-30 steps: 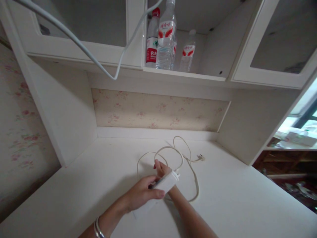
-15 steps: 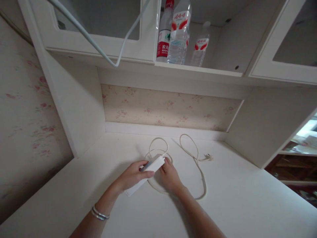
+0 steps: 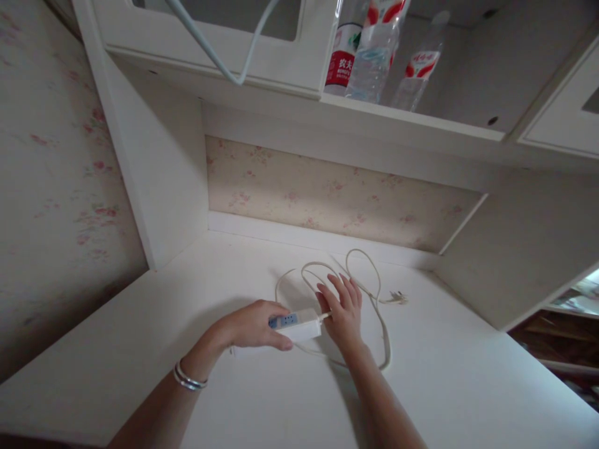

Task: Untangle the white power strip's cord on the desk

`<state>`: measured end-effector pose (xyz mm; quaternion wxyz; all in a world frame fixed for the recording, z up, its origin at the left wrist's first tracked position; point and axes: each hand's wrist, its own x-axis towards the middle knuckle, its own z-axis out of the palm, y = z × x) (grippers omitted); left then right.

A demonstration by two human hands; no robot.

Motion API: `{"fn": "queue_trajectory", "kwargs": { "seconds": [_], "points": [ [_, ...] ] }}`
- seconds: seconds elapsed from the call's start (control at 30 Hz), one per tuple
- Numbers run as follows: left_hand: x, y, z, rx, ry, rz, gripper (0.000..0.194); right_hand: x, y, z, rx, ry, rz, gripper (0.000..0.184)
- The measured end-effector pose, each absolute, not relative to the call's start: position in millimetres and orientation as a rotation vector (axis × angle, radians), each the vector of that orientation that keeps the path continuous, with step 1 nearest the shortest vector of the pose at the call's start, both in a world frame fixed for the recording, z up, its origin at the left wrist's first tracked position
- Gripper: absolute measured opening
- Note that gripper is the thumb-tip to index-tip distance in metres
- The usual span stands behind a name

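Observation:
My left hand (image 3: 257, 324) is closed around a white power strip (image 3: 305, 325), with blue socket faces showing between thumb and fingers. The strip lies nearly level just above the white desktop, and the hand covers its middle. At the strip's right end, where its cord comes out, is my right hand (image 3: 345, 312). Those fingers are stretched and apart, with the cord running against the thumb side; whether the palm touches it is hidden. The pale power cord (image 3: 386, 346) lies in loose loops behind and right of the hands, ending in a plug (image 3: 397, 298).
The white desk (image 3: 224, 399) sits beneath an overhead cabinet, with side panels left and right. Plastic bottles (image 3: 374, 68) stand in the open shelf above. A pale bent rod or cable (image 3: 210, 53) hangs in front of the cabinet. Further shelves (image 3: 556, 337) show at far right.
The power strip has turned from steeply slanted to nearly level, its sockets now showing more. My right hand has moved right and its fingers have spread. The view has shifted.

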<state>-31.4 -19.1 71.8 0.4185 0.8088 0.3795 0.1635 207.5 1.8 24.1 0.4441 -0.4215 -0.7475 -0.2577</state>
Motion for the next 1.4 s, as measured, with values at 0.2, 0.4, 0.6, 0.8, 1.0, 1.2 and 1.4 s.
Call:
{"fn": "queue_trajectory", "kwargs": {
  "seconds": [0.2, 0.4, 0.6, 0.8, 1.0, 1.2, 1.4],
  "points": [
    [-35.3, -21.7, 77.7, 2.047, 0.806, 0.339, 0.035, 204.4, -7.7, 33.5, -1.059, -1.778, -0.542, 0.012],
    [-28.6, -30.1, 84.1, 1.997, 0.616, 0.273, 0.038, 196.3, -9.8, 33.4, -1.042, -1.64, -0.041, 0.018],
    [-6.2, -42.0, 84.4, 2.137, 0.636, 0.483, 0.042, 170.1, -1.0, 2.3, -1.275, -1.616, 0.407, 0.025],
    [-9.7, -33.9, 78.4, 2.192, 1.021, 0.833, 0.054, 165.8, -2.9, -2.8, -1.122, -2.174, 0.262, 0.026],
    [-22.2, -19.9, 70.8, 2.288, 1.458, 0.885, 0.043, 165.0, -15.7, 19.5, -1.242, -2.383, -0.268, 0.02],
    [-23.7, -19.1, 68.0, 2.404, 1.716, 0.718, 0.047, 172.3, -20.1, 29.6, -1.053, -2.414, -0.419, 0.034],
    [-13.9, -23.5, 61.2, 2.495, 1.637, 0.615, 0.049, 183.9, -22.3, 28.5, -0.929, -2.379, -0.52, 0.036]
  ]
}}
